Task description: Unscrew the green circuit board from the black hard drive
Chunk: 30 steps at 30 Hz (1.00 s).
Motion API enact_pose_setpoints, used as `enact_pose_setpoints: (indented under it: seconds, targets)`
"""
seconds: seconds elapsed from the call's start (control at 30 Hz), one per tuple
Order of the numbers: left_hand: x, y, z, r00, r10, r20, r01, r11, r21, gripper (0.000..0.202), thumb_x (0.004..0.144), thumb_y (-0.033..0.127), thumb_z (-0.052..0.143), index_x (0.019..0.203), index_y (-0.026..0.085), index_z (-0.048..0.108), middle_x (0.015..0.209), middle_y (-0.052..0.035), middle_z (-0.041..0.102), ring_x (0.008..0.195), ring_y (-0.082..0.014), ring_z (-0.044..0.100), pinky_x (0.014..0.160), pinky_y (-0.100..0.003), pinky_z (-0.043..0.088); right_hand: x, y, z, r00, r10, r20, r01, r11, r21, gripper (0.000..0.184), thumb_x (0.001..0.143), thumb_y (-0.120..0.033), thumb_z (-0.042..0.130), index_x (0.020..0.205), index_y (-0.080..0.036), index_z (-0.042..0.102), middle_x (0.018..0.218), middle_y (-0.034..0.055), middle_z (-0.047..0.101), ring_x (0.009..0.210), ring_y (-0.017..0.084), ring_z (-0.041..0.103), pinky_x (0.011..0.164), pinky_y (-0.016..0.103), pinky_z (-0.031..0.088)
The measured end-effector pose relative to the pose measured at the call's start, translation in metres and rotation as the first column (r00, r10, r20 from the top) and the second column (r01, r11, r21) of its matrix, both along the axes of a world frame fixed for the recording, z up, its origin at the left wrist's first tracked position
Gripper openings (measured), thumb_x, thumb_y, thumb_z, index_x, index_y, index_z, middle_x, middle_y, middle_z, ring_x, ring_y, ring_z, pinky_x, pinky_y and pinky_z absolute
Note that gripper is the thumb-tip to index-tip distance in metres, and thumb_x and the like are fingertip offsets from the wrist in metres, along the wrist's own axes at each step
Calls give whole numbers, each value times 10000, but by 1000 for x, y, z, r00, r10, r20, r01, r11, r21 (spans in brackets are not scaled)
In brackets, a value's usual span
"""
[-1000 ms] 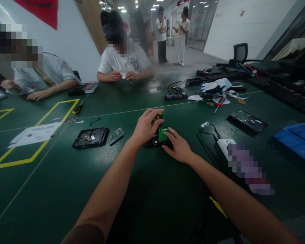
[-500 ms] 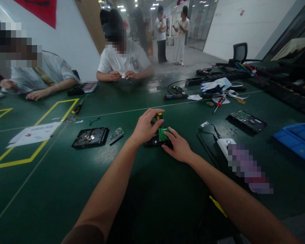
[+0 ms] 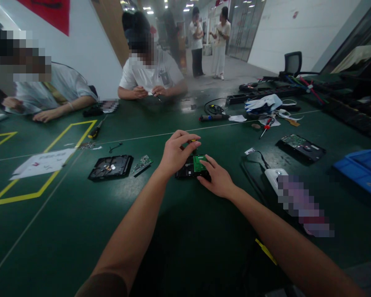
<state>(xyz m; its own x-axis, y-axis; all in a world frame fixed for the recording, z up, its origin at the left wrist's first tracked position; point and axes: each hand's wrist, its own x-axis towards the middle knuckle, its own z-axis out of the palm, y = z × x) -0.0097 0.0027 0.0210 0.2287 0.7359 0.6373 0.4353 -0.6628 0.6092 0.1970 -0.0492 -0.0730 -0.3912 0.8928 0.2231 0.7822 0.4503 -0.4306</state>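
A black hard drive (image 3: 184,170) with a green circuit board (image 3: 199,163) lies flat on the table in front of me. Over its far side, my left hand (image 3: 178,152) pinches what looks like a screwdriver (image 3: 192,141) with a yellow and black handle. Fingers cover most of that tool, and its tip is hidden. From the right, my right hand (image 3: 217,176) holds the drive, thumb at the near edge and fingertips on the board.
Left of the drive lie a loose circuit board (image 3: 142,165), another hard drive (image 3: 110,167) and a screwdriver (image 3: 95,130). To the right are a white power bank-like device (image 3: 275,176), a third drive (image 3: 301,148) and a blue bin (image 3: 361,169). Two people sit across the table.
My left hand has shifted slightly up and left, and its fingers now cover more of the yellow and black handle. My right hand stays on the drive.
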Motion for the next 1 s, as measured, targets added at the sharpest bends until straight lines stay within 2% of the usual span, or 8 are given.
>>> enact_pose_setpoints:
  seconds: [0.17,0.3,0.37,0.57,0.67,0.77,1.0]
  targets:
    - [0,-2,2,992,-102,69,110,986,-129,210,977,298,644,1145,244,758,1132,-75,698,989,-178,663,620,-221,551,0,0,0,1000,-7,-4,7,1000,-9,647,973,-494,591,1546,-247,422,1691,140,290,1435,371,480,1091,549,491]
    - [1,-2,1,949,-200,245,268,920,-287,320,984,351,616,1268,219,686,1191,-94,702,994,-198,678,597,-224,587,0,0,0,1000,-12,12,13,1000,-17,645,974,-493,588,1543,-239,424,1692,146,286,1424,374,492,1082,550,500]
    - [2,-1,0,927,-225,301,322,889,-325,309,984,352,613,1246,207,688,1174,-97,706,966,-193,679,609,-236,601,0,0,1,1000,-11,11,11,1000,-12,640,975,-491,587,1541,-240,424,1689,146,292,1423,376,493,1080,550,502]
    - [3,2,-3,909,-164,384,313,877,-365,241,965,361,635,1134,205,704,1109,-69,691,938,-163,654,686,-256,629,0,-1,1,1000,-6,9,6,1000,-8,649,974,-496,589,1548,-250,414,1684,145,302,1419,377,498,1074,557,506]
    - [3,2,-4,885,-165,435,347,857,-381,213,945,349,664,1088,195,695,1078,-60,684,924,-151,654,752,-292,647,0,0,0,1000,-7,7,7,1000,-10,646,971,-497,593,1542,-247,423,1686,145,299,1417,373,503,1075,545,506]
    - [4,0,-3,873,-165,459,369,839,-400,195,927,331,686,1057,185,677,1064,-67,688,920,-152,660,759,-306,651,0,0,-1,1000,-5,5,5,1000,-6,649,969,-495,597,1540,-241,426,1684,150,302,1416,373,503,1087,548,496]
    - [5,0,-3,839,-167,518,416,810,-412,166,948,307,659,1041,183,600,1108,-96,697,1046,-193,678,763,-313,645,0,0,-1,1000,-9,-6,9,1000,-1,649,970,-497,593,1543,-245,421,1684,145,303,1415,375,502,1077,555,504]
